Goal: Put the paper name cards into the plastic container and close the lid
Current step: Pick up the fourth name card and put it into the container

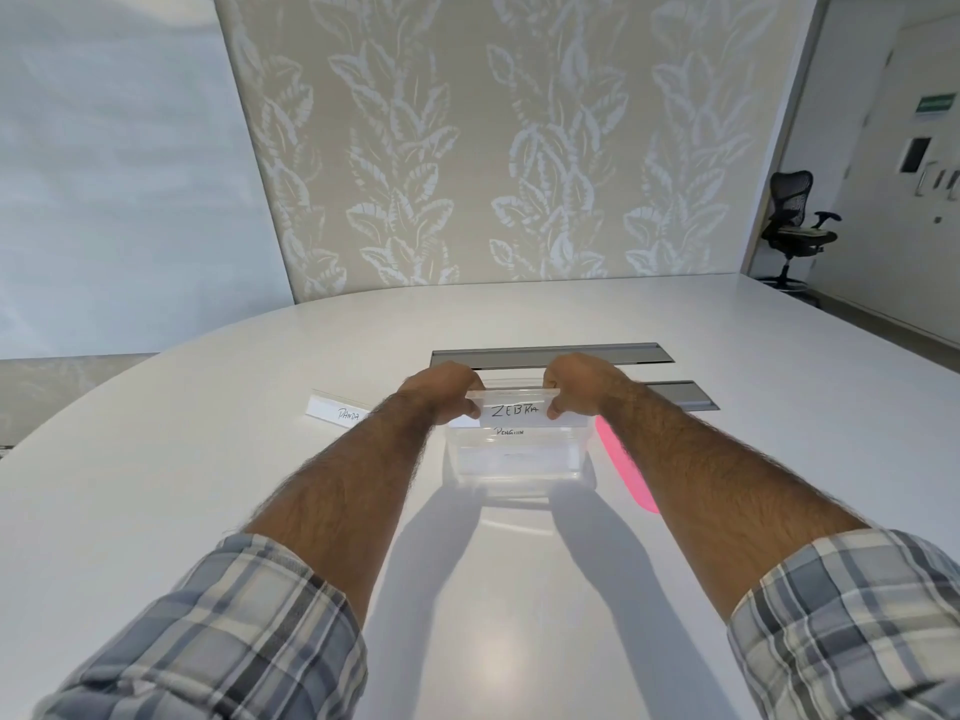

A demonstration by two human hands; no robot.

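A leaf-patterned wall [467, 148] rises far beyond both hands, and the white table [208, 433] spreads under them. An office chair [795, 226] stands well off past the right hand. 2 grey hatches lie in the tabletop: 1 hatch [550, 354] just beyond the knuckles, a shorter hatch [680, 394] just right of the right hand. The clear container [514, 462] sits open directly below and between the hands, with the PENGUIN card [509, 432] inside it. The pink lid [623, 470] lies on the table at the container's right side, under the right forearm, which hides much of it. The PANDA card [337, 410] lies on the table near the left hand, to its left. The left hand [441, 389] and right hand [576, 379] each pinch 1 end of the ZEBRA card [514, 409], held level over the container's far rim.
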